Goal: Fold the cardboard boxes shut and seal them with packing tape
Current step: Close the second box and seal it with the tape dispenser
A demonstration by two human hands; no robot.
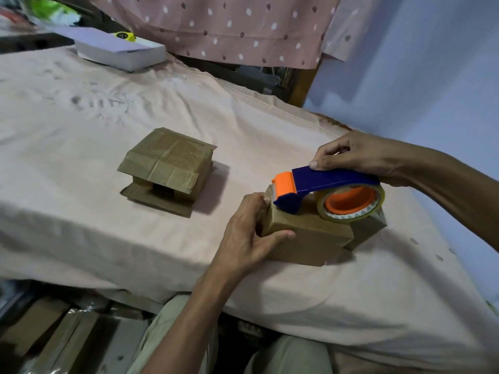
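The left hand grips the box still, so the right hand, holding the tape gun, should press flat and pull straight.

The tape dispenser is dark blue with an orange head and an orange hub inside its clear, yellowish tape roll. Both cardboard boxes, the near one and the far one, are plain dull brown. The tablecloth is pale pink, the hanging cloth dusty pink with white and brown spots, and the far book white with a lilac cover.
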